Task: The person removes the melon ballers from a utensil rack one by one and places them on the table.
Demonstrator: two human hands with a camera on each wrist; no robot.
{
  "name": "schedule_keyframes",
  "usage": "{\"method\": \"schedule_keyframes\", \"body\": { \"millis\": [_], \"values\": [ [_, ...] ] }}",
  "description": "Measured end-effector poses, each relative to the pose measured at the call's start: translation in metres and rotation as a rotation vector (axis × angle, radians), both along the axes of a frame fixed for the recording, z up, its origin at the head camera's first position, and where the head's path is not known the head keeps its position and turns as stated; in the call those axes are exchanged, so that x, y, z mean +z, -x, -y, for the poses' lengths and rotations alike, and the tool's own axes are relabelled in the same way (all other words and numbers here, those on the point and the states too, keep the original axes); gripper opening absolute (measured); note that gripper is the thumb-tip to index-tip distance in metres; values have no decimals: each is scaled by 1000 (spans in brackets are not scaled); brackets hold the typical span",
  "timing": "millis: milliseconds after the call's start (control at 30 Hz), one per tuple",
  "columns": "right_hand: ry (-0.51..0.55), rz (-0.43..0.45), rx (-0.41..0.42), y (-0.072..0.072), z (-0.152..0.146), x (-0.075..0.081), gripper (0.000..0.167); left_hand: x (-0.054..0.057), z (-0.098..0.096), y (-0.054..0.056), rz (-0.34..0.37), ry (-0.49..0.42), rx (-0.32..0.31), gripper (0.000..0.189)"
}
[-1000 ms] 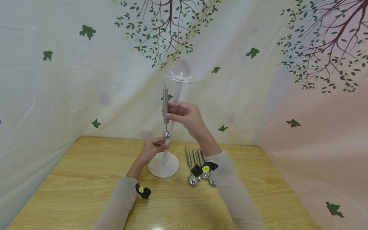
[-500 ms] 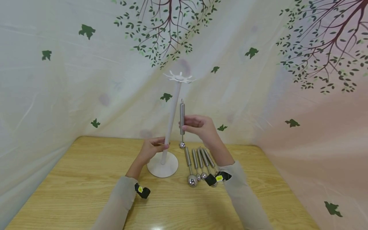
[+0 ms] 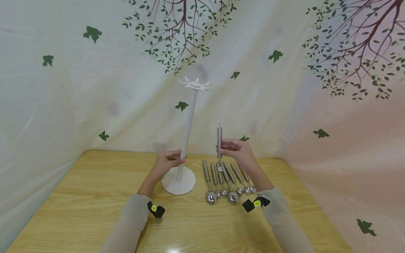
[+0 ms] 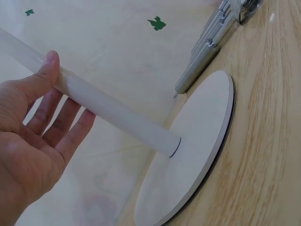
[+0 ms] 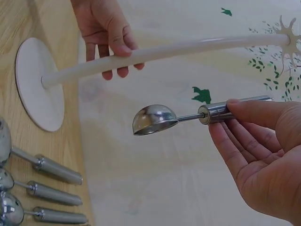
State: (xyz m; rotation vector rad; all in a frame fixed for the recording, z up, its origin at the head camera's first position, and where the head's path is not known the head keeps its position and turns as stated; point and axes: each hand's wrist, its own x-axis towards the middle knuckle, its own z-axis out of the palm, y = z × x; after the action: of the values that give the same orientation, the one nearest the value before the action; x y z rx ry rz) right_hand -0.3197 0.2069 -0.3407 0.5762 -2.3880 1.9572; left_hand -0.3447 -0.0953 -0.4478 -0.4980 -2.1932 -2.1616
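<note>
My left hand (image 3: 164, 166) grips the lower pole of a white hanging stand (image 3: 188, 123), thumb on one side and fingers on the other. The stand's round base (image 4: 197, 132) sits on the table, and a ring of hooks (image 3: 195, 84) tops the pole. To the right of the pole, my right hand (image 3: 239, 154) pinches the handle of a round-bowled metal scoop (image 5: 154, 120) between thumb and fingers. That scoop hangs upright, handle up and bowl down, above the other scoops. The right wrist view shows its hollow half-round bowl apart from the pole.
Several metal scoops (image 3: 211, 197) of different sizes lie in a row on the wooden table (image 3: 95, 211), right of the base, handles pointing away. Behind the table hangs a pale cloth (image 3: 136, 116) printed with branches and green birds.
My right hand has carried the scoop rightward and down, away from the pole to above the row. More of the scoops on the table now show. My left hand has stayed on the pole.
</note>
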Motion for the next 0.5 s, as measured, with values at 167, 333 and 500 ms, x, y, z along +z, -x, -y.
{"method": "schedule_keyframes", "body": {
  "millis": [167,333,500],
  "values": [
    [-3,-11,-18,2,-21,-12,42,3,0,-3,-6,-7,-3,40],
    [2,8,-65,3,-43,-24,45,3,0,-3,-1,-17,-3,41],
    [6,37,-108,9,-65,-36,46,2,0,-3,-2,-25,-4,41]
  ]
}}
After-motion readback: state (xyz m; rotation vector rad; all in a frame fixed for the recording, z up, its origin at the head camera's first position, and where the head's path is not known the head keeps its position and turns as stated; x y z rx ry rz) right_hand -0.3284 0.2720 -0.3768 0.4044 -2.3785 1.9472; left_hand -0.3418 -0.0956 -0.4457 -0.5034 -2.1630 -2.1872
